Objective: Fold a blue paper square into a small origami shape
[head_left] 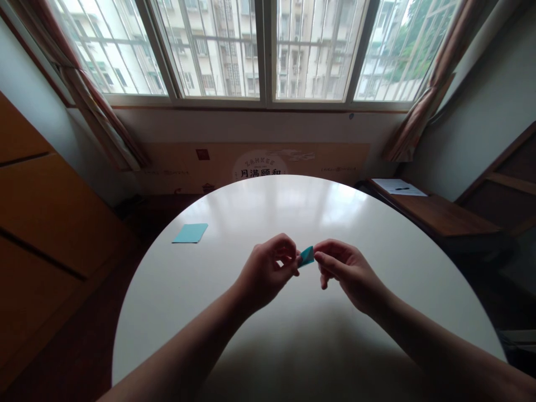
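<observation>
A small folded piece of teal paper is held up above the white round table, between my two hands. My left hand pinches its left end between thumb and fingers. At the right end, the thumb and index finger of my right hand close on the paper's edge, while its other fingers curl below. The paper shows a slanting fold with a lighter and a darker face. Part of its left end is hidden by my left fingertips.
A stack of light blue square paper lies on the table's left side. Beyond the table's far edge stands a printed tan board under the window. To the right, a wooden side table bears a white sheet and a pen.
</observation>
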`<state>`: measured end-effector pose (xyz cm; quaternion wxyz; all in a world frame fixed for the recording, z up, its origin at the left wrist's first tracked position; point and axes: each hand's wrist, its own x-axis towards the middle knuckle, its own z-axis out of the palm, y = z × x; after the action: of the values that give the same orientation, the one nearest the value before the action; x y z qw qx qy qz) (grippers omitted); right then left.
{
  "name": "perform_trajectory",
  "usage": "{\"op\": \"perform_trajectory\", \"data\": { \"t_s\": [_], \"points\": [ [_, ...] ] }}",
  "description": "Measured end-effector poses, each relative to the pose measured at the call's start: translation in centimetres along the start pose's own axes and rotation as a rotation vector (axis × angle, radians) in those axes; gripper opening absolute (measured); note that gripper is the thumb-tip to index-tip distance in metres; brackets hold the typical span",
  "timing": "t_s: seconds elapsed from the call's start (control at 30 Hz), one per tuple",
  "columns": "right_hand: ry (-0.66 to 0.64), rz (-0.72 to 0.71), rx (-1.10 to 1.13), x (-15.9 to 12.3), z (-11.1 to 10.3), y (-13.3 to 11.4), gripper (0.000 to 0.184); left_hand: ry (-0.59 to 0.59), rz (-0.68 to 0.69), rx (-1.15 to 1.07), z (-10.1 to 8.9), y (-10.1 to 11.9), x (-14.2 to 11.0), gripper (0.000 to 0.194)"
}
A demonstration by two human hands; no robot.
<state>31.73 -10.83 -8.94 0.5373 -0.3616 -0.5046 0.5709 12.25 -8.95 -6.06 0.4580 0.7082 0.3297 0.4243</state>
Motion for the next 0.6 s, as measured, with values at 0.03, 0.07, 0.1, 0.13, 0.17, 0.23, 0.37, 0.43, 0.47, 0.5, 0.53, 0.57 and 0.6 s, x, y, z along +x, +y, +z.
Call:
{"op": "perform_trajectory", "data": {
  "t_s": [0.03, 0.07, 0.1, 0.13, 0.17, 0.23, 0.37, 0.43, 0.47, 0.5, 0.53, 0.57, 0.6],
  "points": [
    [0.011, 0.032, 0.015, 0.0, -0.01, 0.03, 0.023, 0.012, 0.017, 0.023, -0.07, -0.01, 0.0, 0.018],
    [0.017, 0.064, 0.034, 0.0, -0.01, 0.06, 0.024, 0.019, 0.027, 0.042, -0.15, -0.04, 0.01, 0.016],
    [0.017, 0.091, 0.052, 0.01, -0.01, 0.08, 0.025, 0.021, 0.034, 0.056, -0.21, -0.06, 0.02, 0.013],
    [0.014, 0.108, 0.068, 0.02, -0.01, 0.08, 0.026, 0.022, 0.04, 0.065, -0.26, -0.09, 0.04, 0.011],
    [0.009, 0.119, 0.08, 0.03, 0.0, 0.08, 0.027, 0.027, 0.045, 0.067, -0.28, -0.12, 0.06, 0.009],
    [-0.002, 0.13, 0.082, 0.03, 0.05, 0.04, 0.028, 0.04, 0.046, 0.053, -0.27, -0.17, 0.08, 0.009],
    [0.011, 0.119, 0.017, 0.01, 0.29, -0.01, 0.032, 0.059, 0.039, 0.016, -0.06, -0.24, 0.05, 0.01],
    [0.015, 0.104, -0.019, 0.04, 0.41, 0.01, 0.031, 0.051, 0.034, 0.018, 0.01, -0.28, 0.01, 0.011],
    [0.016, 0.097, -0.031, 0.06, 0.45, 0.03, 0.03, 0.044, 0.031, 0.019, 0.02, -0.29, 0.0, 0.011],
    [0.019, 0.09, -0.039, 0.09, 0.48, 0.04, 0.029, 0.034, 0.028, 0.016, 0.01, -0.3, -0.01, 0.013],
    [0.026, 0.083, -0.045, 0.11, 0.49, 0.04, 0.028, 0.021, 0.03, 0.014, 0.0, -0.3, -0.01, 0.015],
    [0.037, 0.072, -0.051, 0.13, 0.48, 0.05, 0.028, 0.012, 0.039, 0.018, -0.02, -0.3, 0.0, 0.016],
    [0.048, 0.057, -0.057, 0.13, 0.46, 0.05, 0.027, 0.01, 0.054, 0.032, -0.02, -0.3, 0.01, 0.017]
  ]
}}
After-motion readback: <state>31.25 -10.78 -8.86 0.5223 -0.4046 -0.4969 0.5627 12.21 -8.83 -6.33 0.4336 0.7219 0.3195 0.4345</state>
